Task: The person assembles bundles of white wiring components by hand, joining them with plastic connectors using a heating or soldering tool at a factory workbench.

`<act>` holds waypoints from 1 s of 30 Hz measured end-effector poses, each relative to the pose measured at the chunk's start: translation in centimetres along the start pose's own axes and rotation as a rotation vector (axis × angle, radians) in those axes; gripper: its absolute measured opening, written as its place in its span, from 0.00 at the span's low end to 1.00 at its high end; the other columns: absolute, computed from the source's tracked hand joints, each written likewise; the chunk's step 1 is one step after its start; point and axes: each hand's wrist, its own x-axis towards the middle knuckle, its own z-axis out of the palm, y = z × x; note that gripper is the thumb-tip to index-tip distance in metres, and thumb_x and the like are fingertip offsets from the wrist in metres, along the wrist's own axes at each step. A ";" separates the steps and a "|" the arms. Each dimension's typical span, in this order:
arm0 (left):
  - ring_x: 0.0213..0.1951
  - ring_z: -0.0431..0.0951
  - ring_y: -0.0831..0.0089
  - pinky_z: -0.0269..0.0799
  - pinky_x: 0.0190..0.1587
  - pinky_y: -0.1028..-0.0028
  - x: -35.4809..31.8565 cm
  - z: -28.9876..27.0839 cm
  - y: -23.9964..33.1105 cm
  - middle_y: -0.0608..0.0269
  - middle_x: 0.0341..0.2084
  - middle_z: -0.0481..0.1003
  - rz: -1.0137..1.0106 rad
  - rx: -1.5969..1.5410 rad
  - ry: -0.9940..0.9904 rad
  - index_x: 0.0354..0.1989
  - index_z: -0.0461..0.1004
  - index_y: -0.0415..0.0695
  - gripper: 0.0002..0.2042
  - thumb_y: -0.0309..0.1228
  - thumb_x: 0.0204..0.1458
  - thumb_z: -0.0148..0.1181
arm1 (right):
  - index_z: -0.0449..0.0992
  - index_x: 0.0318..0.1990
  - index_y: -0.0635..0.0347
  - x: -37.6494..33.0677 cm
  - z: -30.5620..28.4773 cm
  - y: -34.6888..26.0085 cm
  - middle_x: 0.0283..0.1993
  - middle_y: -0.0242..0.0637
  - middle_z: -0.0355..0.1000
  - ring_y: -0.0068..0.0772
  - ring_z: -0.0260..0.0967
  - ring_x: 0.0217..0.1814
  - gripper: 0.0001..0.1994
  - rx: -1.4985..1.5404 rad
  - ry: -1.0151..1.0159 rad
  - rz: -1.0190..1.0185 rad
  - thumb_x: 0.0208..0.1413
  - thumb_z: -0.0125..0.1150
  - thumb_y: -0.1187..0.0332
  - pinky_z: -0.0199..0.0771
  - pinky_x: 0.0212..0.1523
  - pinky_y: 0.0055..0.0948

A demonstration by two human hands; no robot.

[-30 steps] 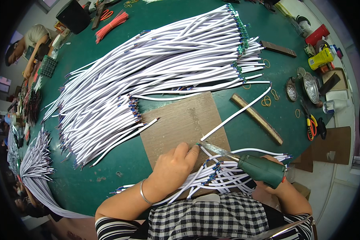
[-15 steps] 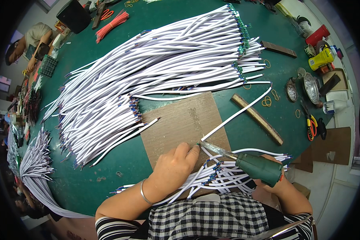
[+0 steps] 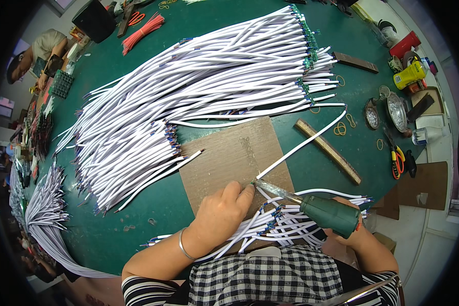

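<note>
- the right hand (image 3: 353, 235) is clamped round a green-handled iron (image 3: 311, 206), its metal tip resting on the near end of a white wire (image 3: 301, 145).
- the left hand (image 3: 220, 217) is closed, fingertips pinning that wire end to the brown board (image 3: 229, 158).
- the wire runs up and right across the board onto the green counter (image 3: 137, 224).
- loose white wires (image 3: 285, 224) lie under both hands; a big fan of wires (image 3: 188, 97) lies beyond the board.

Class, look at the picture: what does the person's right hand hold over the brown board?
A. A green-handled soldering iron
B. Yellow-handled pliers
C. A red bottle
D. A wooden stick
A: the right hand grips the green handle of a soldering iron, whose tip meets a white cable on the board.
</note>
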 end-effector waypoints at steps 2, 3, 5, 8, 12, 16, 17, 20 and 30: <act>0.19 0.73 0.68 0.71 0.20 0.72 0.0 0.0 0.0 0.62 0.25 0.68 0.002 -0.001 -0.001 0.36 0.75 0.43 0.10 0.25 0.43 0.58 | 0.78 0.40 0.60 -0.3 0.6 0.3 0.41 0.39 0.76 0.39 0.74 0.40 0.12 0.081 0.170 0.112 0.46 0.56 0.70 0.73 0.41 0.32; 0.19 0.73 0.67 0.71 0.20 0.72 0.0 0.1 0.0 0.62 0.25 0.68 0.003 -0.003 -0.003 0.36 0.75 0.43 0.10 0.25 0.43 0.58 | 0.78 0.40 0.60 -0.2 0.3 0.3 0.41 0.39 0.76 0.39 0.74 0.40 0.12 0.080 0.171 0.113 0.46 0.56 0.70 0.73 0.41 0.32; 0.19 0.73 0.67 0.71 0.20 0.72 0.0 0.1 -0.1 0.62 0.25 0.68 0.002 -0.003 -0.006 0.36 0.75 0.43 0.10 0.25 0.43 0.58 | 0.67 0.49 0.69 0.3 -0.6 0.3 0.46 0.41 0.73 0.28 0.73 0.44 0.19 -0.309 0.016 -0.181 0.48 0.61 0.78 0.74 0.43 0.21; 0.20 0.73 0.67 0.71 0.20 0.72 0.0 0.1 0.0 0.62 0.25 0.68 -0.001 0.006 -0.019 0.36 0.75 0.43 0.10 0.25 0.43 0.58 | 0.67 0.49 0.69 -0.3 -0.7 -0.6 0.44 0.41 0.74 0.27 0.74 0.40 0.19 0.024 0.046 0.065 0.48 0.60 0.78 0.74 0.37 0.18; 0.20 0.72 0.68 0.71 0.20 0.72 0.0 0.1 -0.1 0.62 0.25 0.68 0.001 0.006 -0.003 0.36 0.75 0.43 0.10 0.25 0.43 0.58 | 0.67 0.49 0.69 0.7 -1.5 -1.8 0.44 0.44 0.74 0.26 0.74 0.41 0.18 -0.156 -0.055 0.027 0.49 0.60 0.78 0.75 0.32 0.16; 0.19 0.72 0.68 0.71 0.20 0.72 0.1 0.1 -0.1 0.63 0.24 0.68 0.014 0.006 0.009 0.35 0.75 0.43 0.09 0.25 0.43 0.58 | 0.67 0.49 0.68 -1.1 0.3 0.2 0.46 0.45 0.73 0.28 0.73 0.45 0.19 0.332 0.150 0.258 0.47 0.61 0.79 0.75 0.36 0.19; 0.19 0.72 0.68 0.71 0.20 0.72 0.1 0.2 -0.1 0.63 0.24 0.68 0.016 0.005 0.009 0.35 0.75 0.43 0.09 0.25 0.43 0.58 | 0.67 0.49 0.68 -1.3 0.5 0.3 0.47 0.45 0.73 0.29 0.73 0.46 0.20 0.780 0.245 0.519 0.47 0.62 0.79 0.75 0.40 0.20; 0.19 0.72 0.68 0.71 0.20 0.72 0.1 0.2 -0.1 0.63 0.24 0.68 0.011 0.004 0.019 0.35 0.75 0.43 0.09 0.25 0.43 0.58 | 0.66 0.50 0.67 -0.3 -0.6 0.1 0.48 0.44 0.72 0.31 0.73 0.48 0.21 -0.119 0.065 -0.070 0.46 0.63 0.77 0.73 0.47 0.24; 0.20 0.73 0.67 0.72 0.21 0.72 0.1 0.1 -0.1 0.62 0.25 0.69 -0.012 -0.022 0.021 0.34 0.76 0.43 0.09 0.24 0.42 0.59 | 0.69 0.47 0.66 -1.8 -1.0 1.4 0.47 0.42 0.73 0.32 0.73 0.43 0.18 -0.288 0.052 -0.115 0.47 0.61 0.75 0.72 0.44 0.24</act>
